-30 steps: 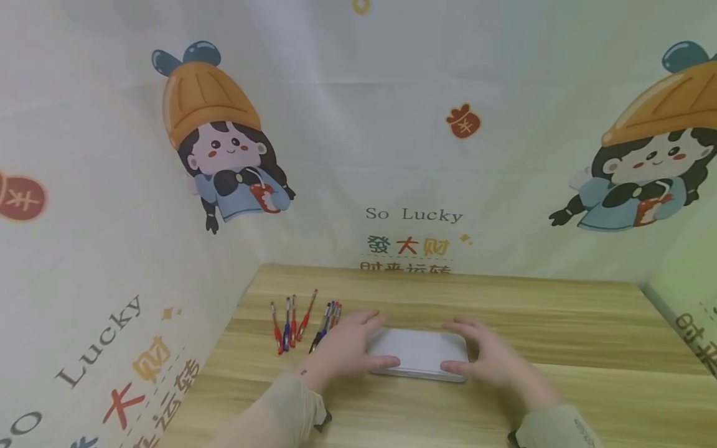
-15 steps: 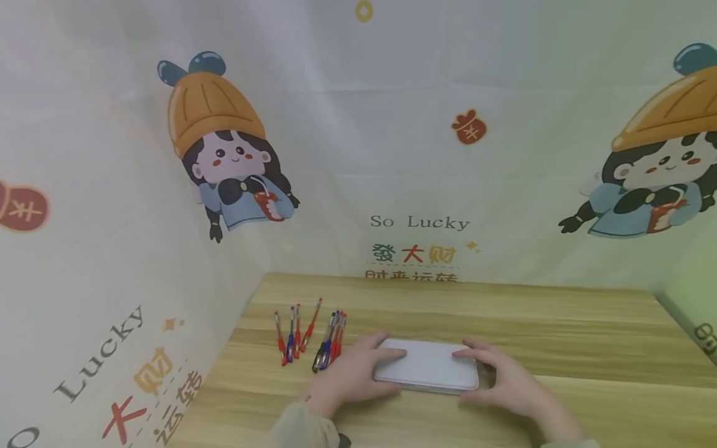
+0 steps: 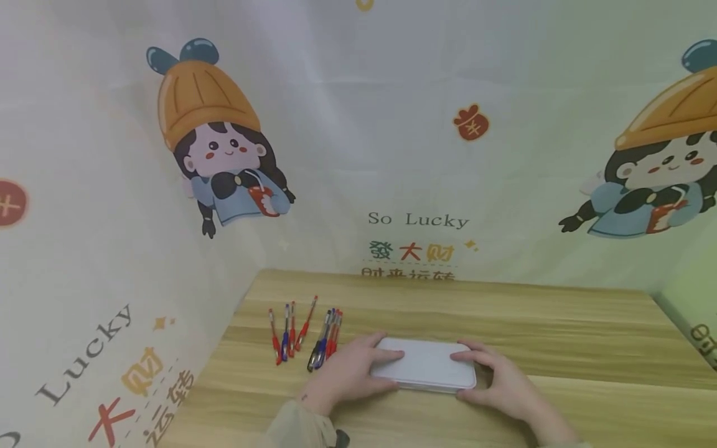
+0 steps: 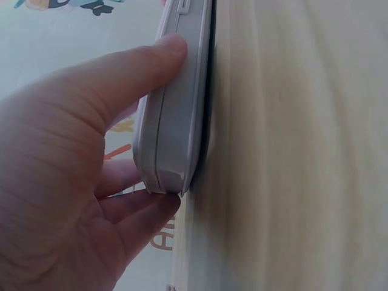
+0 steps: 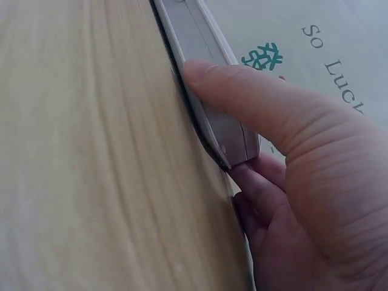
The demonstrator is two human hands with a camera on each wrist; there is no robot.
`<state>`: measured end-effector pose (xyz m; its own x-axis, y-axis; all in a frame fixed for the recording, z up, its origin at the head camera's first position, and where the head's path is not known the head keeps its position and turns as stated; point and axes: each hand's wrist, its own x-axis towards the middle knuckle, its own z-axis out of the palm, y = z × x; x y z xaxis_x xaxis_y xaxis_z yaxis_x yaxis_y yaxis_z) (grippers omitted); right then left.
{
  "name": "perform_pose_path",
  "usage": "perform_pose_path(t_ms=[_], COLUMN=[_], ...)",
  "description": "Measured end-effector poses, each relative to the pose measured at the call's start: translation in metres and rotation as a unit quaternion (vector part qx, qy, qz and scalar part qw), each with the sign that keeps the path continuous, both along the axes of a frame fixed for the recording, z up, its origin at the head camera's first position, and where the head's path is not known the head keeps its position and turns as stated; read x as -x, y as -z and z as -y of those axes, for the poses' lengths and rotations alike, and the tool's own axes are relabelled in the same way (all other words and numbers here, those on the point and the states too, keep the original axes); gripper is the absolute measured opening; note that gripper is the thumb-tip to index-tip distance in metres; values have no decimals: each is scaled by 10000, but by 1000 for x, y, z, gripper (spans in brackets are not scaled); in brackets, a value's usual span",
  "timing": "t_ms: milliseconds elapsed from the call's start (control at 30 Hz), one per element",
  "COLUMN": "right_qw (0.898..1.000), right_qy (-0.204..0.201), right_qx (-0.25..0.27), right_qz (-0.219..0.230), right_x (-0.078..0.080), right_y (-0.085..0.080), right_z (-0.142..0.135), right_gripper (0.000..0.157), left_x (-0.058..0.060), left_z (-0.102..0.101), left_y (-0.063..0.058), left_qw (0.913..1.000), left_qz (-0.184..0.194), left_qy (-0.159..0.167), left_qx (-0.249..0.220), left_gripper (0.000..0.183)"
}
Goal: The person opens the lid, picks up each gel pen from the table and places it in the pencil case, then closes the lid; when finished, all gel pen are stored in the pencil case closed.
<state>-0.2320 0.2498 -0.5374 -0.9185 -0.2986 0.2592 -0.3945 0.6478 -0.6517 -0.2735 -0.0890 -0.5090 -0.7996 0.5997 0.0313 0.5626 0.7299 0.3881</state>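
A flat white pencil case with rounded corners lies lengthwise on the table. My left hand grips its left end, thumb at the front side and index finger on the lid. At the other end my right hand holds it the same way. In the left wrist view a seam and a small clasp show on the side of the case, with the left thumb pressed there. The right wrist view has the right thumb against the case's side, other fingers around the end.
Left of the case, several red and blue pens lie spread apart. A tighter bunch of black, blue and red pens lies close beside my left hand. A printed cloth hangs behind and beside the wooden table.
Both thumbs have moved from the lid's front edge down to the front side, and the index fingers have come onto the lid. The camera view has shifted slightly.
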Motion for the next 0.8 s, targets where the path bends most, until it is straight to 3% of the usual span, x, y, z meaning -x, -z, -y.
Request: perform_pose_path(t_ms=[500, 567, 667, 800], right_qw=[9999, 10000, 10000, 9998], right_qy=[-62, -61, -30, 19], right_qx=[-42, 26, 86, 162], right_qz=[-96, -60, -11, 76], right_x=[4, 4, 3, 1], right_y=[-1, 0, 0, 1], right_z=[2, 1, 0, 0], right_gripper=[79, 85, 96, 117], left_x=[5, 6, 10, 23], left_z=[6, 7, 8, 7], left_y=[-9, -11, -14, -18], left_qw=[9998, 9996, 9972, 9917], left_qz=[39, 179, 676, 1035], left_qy=[215, 200, 39, -148], left_qx=[10, -46, -305, -749], left_gripper=[50, 49, 46, 46])
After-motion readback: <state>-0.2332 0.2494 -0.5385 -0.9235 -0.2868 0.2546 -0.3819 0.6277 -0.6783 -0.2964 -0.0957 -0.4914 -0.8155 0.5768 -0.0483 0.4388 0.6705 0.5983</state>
